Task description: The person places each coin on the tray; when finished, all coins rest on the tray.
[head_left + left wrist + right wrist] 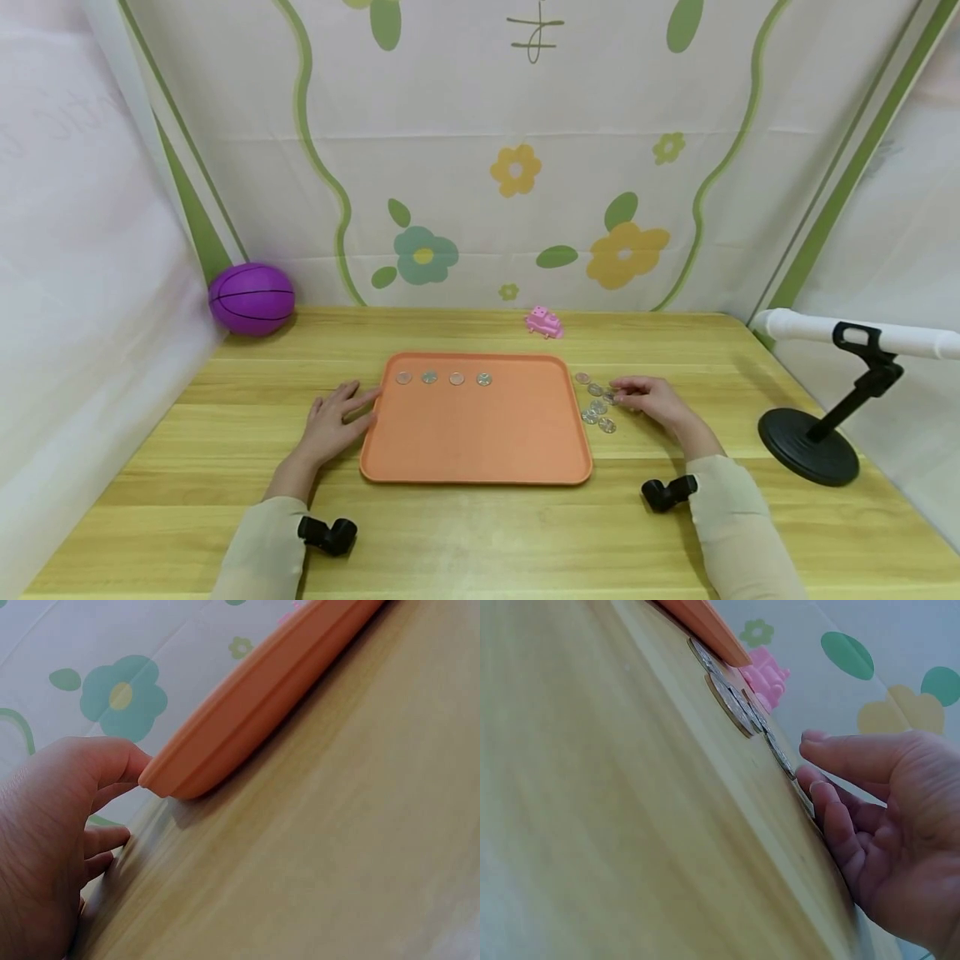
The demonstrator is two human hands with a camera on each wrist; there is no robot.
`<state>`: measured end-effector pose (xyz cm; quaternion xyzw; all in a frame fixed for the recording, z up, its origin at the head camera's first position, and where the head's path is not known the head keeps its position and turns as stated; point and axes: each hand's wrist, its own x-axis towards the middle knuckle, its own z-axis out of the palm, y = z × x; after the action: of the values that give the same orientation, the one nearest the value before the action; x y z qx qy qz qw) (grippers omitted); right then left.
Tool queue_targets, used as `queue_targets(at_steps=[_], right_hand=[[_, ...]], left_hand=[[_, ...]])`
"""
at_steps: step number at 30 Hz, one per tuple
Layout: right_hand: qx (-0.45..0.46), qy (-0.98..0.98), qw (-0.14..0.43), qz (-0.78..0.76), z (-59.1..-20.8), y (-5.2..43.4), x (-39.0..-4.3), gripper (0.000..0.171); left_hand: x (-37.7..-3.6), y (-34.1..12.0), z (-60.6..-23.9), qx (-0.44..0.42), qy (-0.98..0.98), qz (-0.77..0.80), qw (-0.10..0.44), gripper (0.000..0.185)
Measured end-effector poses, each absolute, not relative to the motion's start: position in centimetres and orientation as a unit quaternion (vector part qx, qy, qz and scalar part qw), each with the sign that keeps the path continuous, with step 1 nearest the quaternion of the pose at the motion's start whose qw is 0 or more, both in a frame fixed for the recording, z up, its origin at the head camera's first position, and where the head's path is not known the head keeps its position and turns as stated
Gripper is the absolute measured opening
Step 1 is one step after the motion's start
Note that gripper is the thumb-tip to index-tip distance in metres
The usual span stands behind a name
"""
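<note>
An orange tray (480, 442) lies on the wooden table, with a row of several coins (457, 378) along its far side. My left hand (331, 429) is at the tray's left edge, its fingertips touching the rim (154, 780) in the left wrist view. Just right of the tray lies a loose group of coins (597, 407), some overlapping. My right hand (657, 403) is over the right side of this group. In the right wrist view, its bent fingers (832, 806) reach the edge of a coin (780, 755) lying on the table, while the thumb stands apart above.
A pink toy train (543, 322) stands behind the tray. At the back left corner sits a purple ball (252, 299). A black round-based stand (808, 446) holding a white tube (795, 327) is on the right. Flower-printed cloth (465, 192) hangs behind the table.
</note>
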<state>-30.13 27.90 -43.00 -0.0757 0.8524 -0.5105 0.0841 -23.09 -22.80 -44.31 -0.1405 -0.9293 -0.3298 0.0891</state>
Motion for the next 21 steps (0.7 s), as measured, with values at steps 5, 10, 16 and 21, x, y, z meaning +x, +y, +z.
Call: queue_targets(at_steps=[5,10,16,21], right_hand=[[-0.078,0.862,0.075,-0.496,-43.2,27.7,-30.0,0.039],[-0.090,0.879,0.064,-0.463,-43.3,27.4,-30.3,0.034],[-0.101,0.886,0.056,-0.449,-43.3,27.0,-30.6,0.026],[-0.106,0.891,0.055,-0.439,-43.1,26.7,-30.7,0.020]], left_hand=[[-23.1,-22.8,-44.3,-0.142,-0.931,-0.324,0.088,0.043],[-23.0,-22.7,-44.1,-0.143,-0.929,-0.330,0.085,0.043],[-22.9,-22.7,-44.0,-0.141,-0.930,-0.329,0.083,0.043],[-22.9,-22.7,-44.0,-0.142,-0.930,-0.329,0.085,0.043]])
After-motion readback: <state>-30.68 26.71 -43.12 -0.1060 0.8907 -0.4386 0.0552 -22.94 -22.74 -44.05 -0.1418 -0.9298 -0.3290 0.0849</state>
